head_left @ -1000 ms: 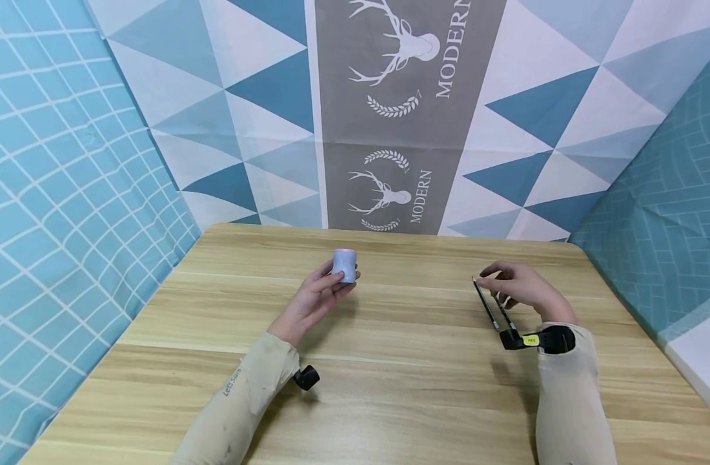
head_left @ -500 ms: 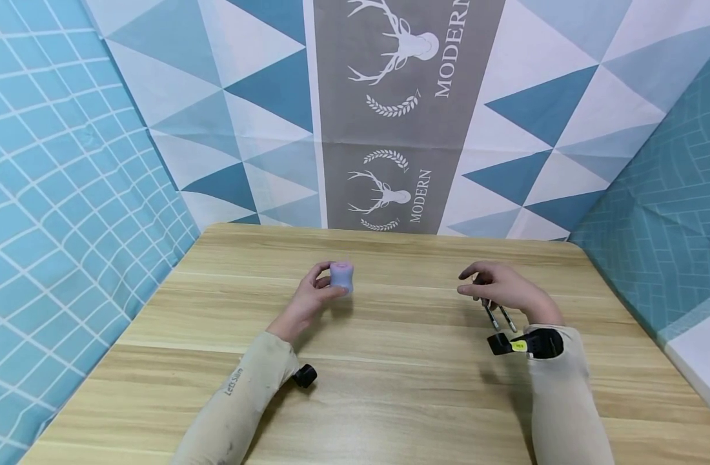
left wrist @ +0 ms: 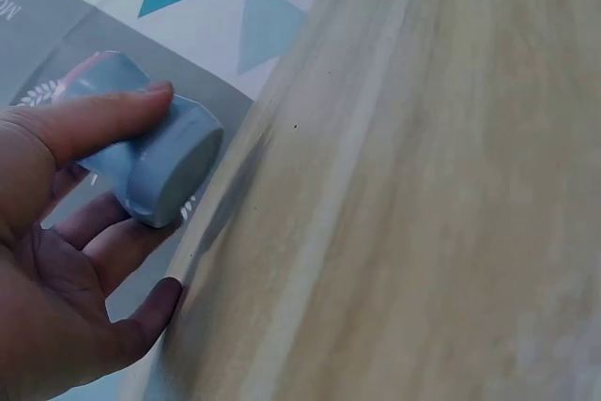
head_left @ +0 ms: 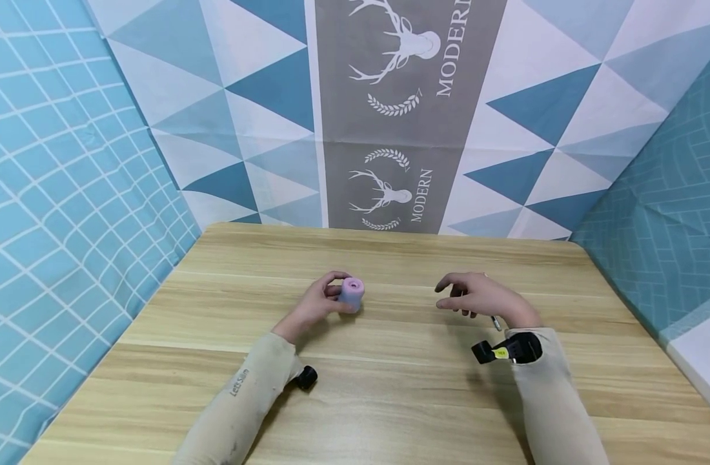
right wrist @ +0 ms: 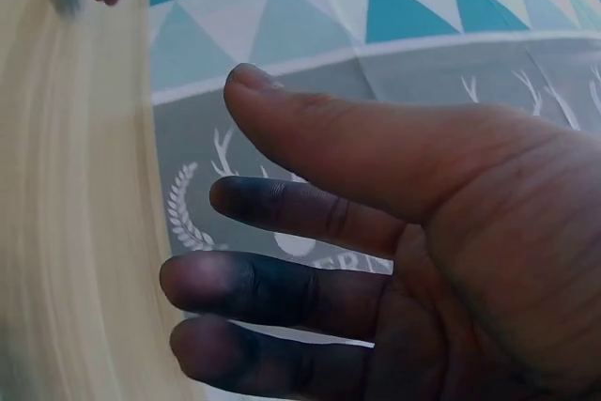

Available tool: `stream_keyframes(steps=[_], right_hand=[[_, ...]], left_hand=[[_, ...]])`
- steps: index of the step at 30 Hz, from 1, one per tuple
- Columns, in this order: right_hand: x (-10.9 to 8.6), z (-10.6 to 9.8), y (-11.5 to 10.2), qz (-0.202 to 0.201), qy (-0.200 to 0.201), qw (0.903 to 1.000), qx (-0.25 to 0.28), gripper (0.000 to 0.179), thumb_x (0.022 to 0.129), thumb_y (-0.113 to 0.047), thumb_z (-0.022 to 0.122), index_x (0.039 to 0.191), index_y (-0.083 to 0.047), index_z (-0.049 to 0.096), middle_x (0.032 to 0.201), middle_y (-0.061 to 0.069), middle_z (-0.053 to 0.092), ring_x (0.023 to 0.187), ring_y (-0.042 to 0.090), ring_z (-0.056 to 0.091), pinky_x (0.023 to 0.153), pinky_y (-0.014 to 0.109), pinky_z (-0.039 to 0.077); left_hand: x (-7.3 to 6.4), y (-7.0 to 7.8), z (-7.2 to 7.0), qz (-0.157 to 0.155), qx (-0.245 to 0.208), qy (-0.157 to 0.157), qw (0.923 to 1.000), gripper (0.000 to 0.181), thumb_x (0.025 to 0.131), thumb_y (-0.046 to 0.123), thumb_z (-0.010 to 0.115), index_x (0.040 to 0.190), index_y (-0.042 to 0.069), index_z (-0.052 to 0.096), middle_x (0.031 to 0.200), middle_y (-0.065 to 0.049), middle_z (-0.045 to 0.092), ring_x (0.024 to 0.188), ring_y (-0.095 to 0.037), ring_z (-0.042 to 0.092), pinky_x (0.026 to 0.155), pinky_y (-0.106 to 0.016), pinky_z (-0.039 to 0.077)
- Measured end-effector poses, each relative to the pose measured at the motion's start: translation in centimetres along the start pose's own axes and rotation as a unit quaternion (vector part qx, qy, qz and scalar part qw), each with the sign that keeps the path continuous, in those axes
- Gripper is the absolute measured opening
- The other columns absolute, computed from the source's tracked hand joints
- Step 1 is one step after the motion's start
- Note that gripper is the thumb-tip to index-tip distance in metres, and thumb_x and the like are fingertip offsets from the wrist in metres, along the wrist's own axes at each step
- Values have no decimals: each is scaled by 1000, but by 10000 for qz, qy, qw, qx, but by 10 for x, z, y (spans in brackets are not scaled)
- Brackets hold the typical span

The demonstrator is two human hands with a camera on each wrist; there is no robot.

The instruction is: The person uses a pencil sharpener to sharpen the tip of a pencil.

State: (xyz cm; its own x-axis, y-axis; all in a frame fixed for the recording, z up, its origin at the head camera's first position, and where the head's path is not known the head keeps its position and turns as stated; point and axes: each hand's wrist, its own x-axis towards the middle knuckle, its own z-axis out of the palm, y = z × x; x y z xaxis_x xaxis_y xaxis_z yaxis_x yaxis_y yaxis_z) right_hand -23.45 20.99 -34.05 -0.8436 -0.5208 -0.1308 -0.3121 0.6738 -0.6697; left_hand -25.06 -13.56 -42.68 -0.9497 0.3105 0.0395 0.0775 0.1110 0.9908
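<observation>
My left hand (head_left: 312, 309) grips a small waisted cylinder (head_left: 351, 296), pink on top with a small dark hole and pale blue below. In the left wrist view the thumb lies across this cylinder (left wrist: 178, 161), fingers behind it, its plain blue base angled toward the tabletop. My right hand (head_left: 484, 298) hovers over the table to the right, fingers loosely bent and apart, holding nothing; the right wrist view shows the bare palm (right wrist: 470, 232). Beneath that hand the end of a dark pencil-like stick (head_left: 496, 323) shows; the rest is mostly hidden by the hand.
Both hands are above a wooden table (head_left: 390, 387). A patterned cloth (head_left: 384, 123) hangs behind its far edge, with blue cloths (head_left: 59, 194) at the sides. A white object (head_left: 700, 355) stands at the right edge.
The cylinder has tipped so its pink top faces the camera, and moved slightly nearer. My right hand has shifted left and now covers most of the two dark sticks seen earlier.
</observation>
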Motion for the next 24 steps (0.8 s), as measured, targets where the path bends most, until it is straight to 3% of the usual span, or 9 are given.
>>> stream_keyframes(steps=[8,19,24], right_hand=[[7,13,-7,-164,-218,9993,-273,45,92,-26,72,125,2,59,83,4,63,67,29,63,57,33,53],[11,22,-12,-246,-387,9980,-430,43,92,-25,71,124,1,60,82,3,61,66,21,59,58,32,50],[11,25,-16,-77,-436,9966,-693,43,92,-28,71,125,-2,60,87,3,62,72,16,58,65,33,51]], left_hand=[[1,-3,1,136,257,-322,9991,60,76,-16,74,129,-3,49,123,-29,63,119,-37,59,105,-48,43],[0,0,0,111,599,-242,9978,60,73,-18,73,127,-4,50,125,-29,62,123,-41,56,111,-56,36],[-2,5,0,-27,1027,-314,9942,66,74,-10,78,132,-3,49,128,-27,61,125,-39,55,112,-53,36]])
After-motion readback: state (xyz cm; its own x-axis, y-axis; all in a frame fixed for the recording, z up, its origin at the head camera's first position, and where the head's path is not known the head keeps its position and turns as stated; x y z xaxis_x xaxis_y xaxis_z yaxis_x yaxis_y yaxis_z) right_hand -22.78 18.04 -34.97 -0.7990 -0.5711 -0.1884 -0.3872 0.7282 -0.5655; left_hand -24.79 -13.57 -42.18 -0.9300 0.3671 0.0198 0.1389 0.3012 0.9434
